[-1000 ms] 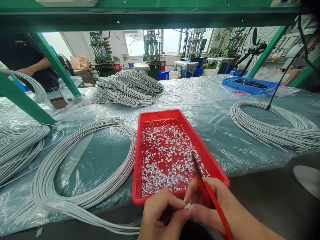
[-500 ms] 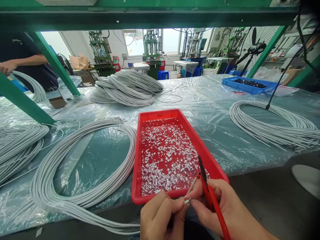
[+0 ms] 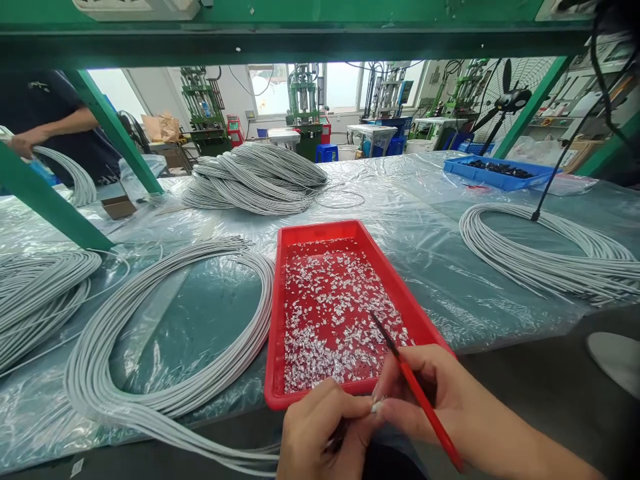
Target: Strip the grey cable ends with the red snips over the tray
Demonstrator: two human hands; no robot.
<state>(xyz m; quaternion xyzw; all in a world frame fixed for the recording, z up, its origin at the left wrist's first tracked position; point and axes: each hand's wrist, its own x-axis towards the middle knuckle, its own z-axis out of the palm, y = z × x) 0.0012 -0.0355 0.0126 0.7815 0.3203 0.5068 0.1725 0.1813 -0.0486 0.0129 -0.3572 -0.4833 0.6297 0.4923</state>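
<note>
My left hand [image 3: 325, 423] is closed, pinching a white cable end [image 3: 375, 407] at the near rim of a red tray [image 3: 277, 313]. My right hand [image 3: 435, 393] meets it there, with thumb and fingertip at the cable's tip. Across the right palm lies a slim red-handled tool [image 3: 417, 393], its narrow dark tip pointing up and left over the tray; its exact kind is unclear. Silvery foil scraps [image 3: 320, 347] are scattered over the tray floor. A coil of grey-white cables [image 3: 95, 347] lies left of the tray, its tail running toward my left hand.
Another cable coil [image 3: 550, 257] rests on the right, and a large cable heap [image 3: 255, 177] sits behind the tray. Farther back is a blue tray [image 3: 540, 180] of black parts. At far left, a co-worker's hand [image 3: 30, 141] holds cables beyond a green post [image 3: 55, 203].
The red-handled tool has swung, its tip now pointing further left. My right fingers have closed in on the cable tip. The co-worker's hand has shifted slightly right.
</note>
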